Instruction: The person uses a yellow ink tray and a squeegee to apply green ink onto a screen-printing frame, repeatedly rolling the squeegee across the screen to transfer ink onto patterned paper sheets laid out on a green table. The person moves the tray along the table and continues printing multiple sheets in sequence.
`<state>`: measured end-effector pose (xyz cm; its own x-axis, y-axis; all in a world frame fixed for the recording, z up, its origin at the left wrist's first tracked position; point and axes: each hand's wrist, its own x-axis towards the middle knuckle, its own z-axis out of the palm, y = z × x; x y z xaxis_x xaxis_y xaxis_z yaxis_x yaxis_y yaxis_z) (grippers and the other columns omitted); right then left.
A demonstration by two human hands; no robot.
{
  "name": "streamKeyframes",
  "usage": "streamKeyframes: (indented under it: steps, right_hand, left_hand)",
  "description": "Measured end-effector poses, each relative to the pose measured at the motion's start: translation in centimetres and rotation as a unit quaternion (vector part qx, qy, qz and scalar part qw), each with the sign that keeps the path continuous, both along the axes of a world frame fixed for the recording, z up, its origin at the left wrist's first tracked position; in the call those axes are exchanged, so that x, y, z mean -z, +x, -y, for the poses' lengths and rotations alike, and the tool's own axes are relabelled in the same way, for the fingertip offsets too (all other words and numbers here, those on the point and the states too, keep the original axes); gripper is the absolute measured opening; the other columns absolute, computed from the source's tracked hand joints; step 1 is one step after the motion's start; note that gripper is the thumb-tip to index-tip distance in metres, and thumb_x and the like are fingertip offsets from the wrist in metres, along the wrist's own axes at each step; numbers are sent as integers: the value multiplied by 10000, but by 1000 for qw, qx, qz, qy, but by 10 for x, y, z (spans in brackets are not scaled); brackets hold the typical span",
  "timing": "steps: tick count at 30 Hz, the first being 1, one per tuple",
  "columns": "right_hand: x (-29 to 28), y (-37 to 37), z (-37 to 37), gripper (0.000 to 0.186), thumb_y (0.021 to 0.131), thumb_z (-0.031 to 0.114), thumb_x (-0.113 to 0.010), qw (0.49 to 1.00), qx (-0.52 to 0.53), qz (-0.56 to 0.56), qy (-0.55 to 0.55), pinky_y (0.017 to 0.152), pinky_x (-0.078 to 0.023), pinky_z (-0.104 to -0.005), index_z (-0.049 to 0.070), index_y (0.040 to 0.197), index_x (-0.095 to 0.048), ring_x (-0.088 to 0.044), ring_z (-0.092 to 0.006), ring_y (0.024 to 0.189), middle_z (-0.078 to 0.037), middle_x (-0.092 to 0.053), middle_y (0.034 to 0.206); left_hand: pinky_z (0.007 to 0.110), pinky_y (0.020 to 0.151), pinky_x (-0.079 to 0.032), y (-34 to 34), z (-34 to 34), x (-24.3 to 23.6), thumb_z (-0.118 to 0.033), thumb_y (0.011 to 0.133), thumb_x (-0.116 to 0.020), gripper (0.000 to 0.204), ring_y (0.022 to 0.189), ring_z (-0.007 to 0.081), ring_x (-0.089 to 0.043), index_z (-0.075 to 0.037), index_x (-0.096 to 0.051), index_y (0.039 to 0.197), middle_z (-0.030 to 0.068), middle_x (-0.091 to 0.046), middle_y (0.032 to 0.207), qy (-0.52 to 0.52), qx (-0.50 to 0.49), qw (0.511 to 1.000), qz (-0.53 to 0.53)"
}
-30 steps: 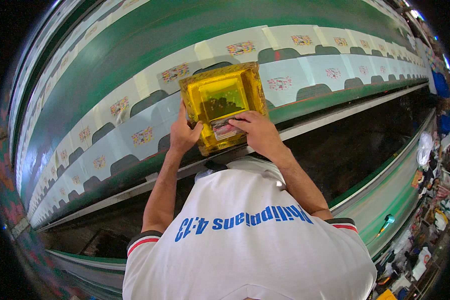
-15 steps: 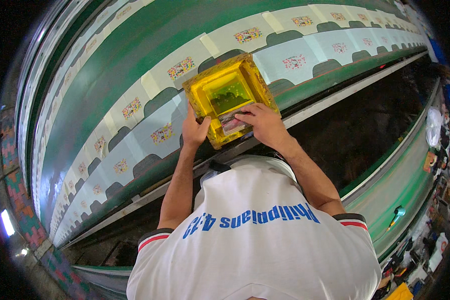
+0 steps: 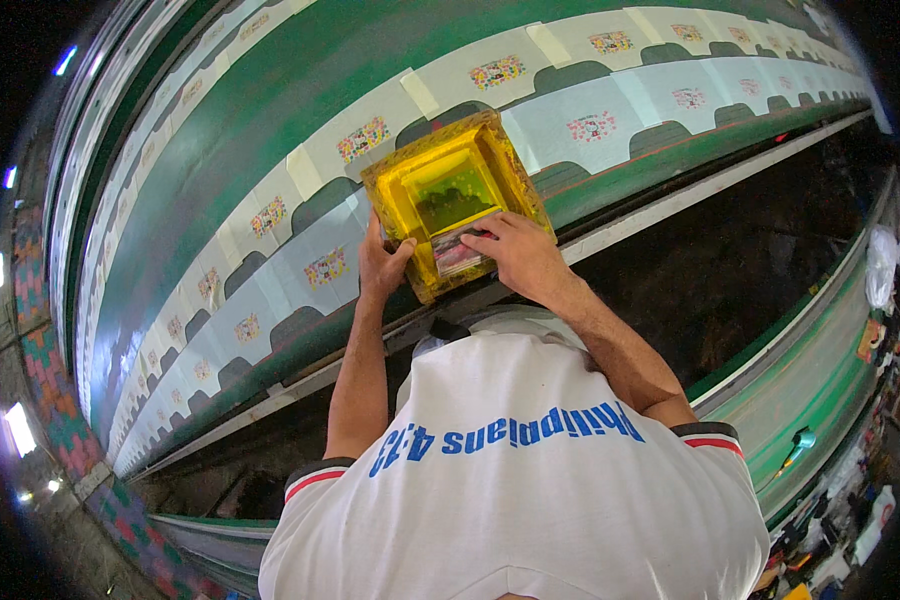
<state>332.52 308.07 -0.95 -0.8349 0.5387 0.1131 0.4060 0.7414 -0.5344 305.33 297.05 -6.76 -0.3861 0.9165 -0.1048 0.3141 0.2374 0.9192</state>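
A yellow screen-printing frame (image 3: 410, 157) rests tilted over the near row of pale cloth pieces, at the edge of the green table. My left hand (image 3: 380, 262) grips the frame's left side, its thumb on the near rim. Inside the frame, at its near end, my right hand (image 3: 523, 255) presses its fingers on a flat squeegee (image 3: 452, 255) smeared with pink and dark ink. Through the mesh (image 3: 455, 202) shows a green, dark-mottled area. A cloth piece (image 3: 325, 265) with a multicoloured print lies just left of the frame.
Long rows of pale pieces (image 3: 592, 128), many printed, curve along the green table (image 3: 240, 130). A pale rail (image 3: 660, 215) runs along the near edge, with a dark gap beyond. Another green table (image 3: 795, 400) stands at right, clutter and a plastic bag (image 3: 881, 265) beside it.
The squeegee and my right hand have shifted slightly left within the frame. My left hand keeps its hold, and the view has turned a little.
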Motion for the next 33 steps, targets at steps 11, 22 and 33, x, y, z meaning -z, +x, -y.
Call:
streamKeyframes:
  steps: [11,22,33]
  right_hand:
    - [-3,-5,-6,466,861,-6,-695,1000,0,-3,2,1052,-576,-446,138,1295,-787,-691,-320,1211,-74,-745,1259]
    - [14,-33,-19,500,849,-20,-665,999,3,-28,35,1047,-575,-472,124,1314,-781,-686,-343,1216,-101,-750,1243]
    - [-10,-90,-98,394,916,25,-680,997,-26,46,-54,1013,-575,-498,147,1268,-809,-712,-376,1190,-149,-782,1191]
  left_hand:
    - [452,893,-618,-7,3,10,-205,906,-765,928,1033,413,-792,-39,-335,1712,239,-776,1288,-74,6,987,-146]
    - [548,872,-600,-3,5,1,-272,928,-752,1011,1016,524,-752,41,-213,1723,325,-768,1113,-56,4,995,-81]
    - [586,924,-589,-9,4,5,-250,956,-744,1030,1079,555,-729,67,-136,1725,362,-739,1207,-45,35,994,-93]
